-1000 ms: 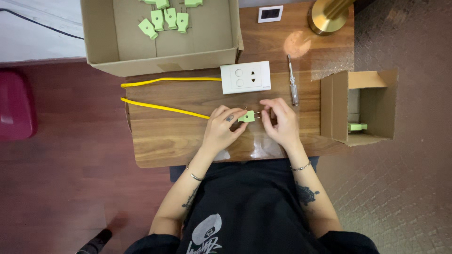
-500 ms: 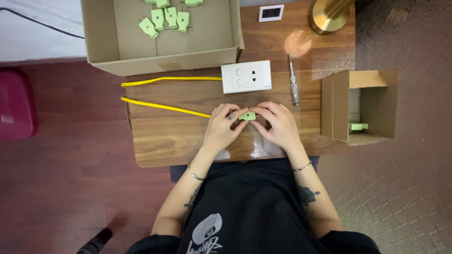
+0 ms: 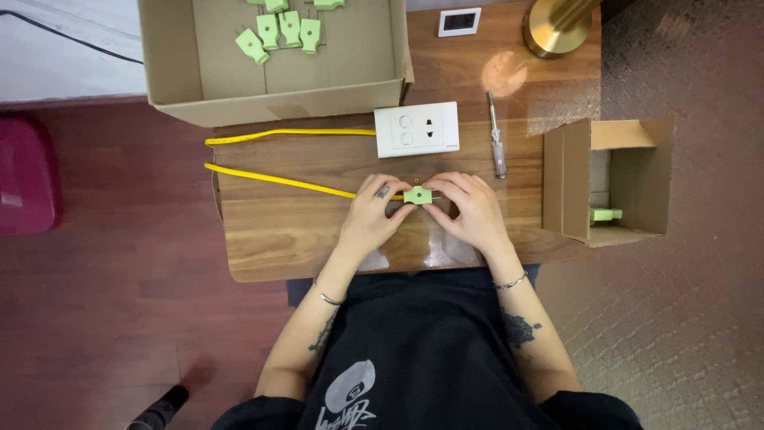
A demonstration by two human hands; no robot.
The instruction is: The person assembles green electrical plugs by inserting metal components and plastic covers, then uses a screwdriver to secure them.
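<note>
Green plug [image 3: 417, 195] between left hand [image 3: 371, 215], right hand [image 3: 474, 213]

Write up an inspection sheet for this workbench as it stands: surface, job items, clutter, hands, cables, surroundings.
Surface: small wooden table, glossy.
Job's things: green plug held between both hands; white wall socket behind it; screwdriver to the right.
Clutter: large cardboard box holding more green plugs; small cardboard box on its side with one green plug inside; brass lamp base; small white frame.
Grippers: left hand and right hand both pinch the plug.
Cables: yellow cable runs from the socket, loops round to the plug.
Surroundings: dark wood floor, red object at left.
</note>
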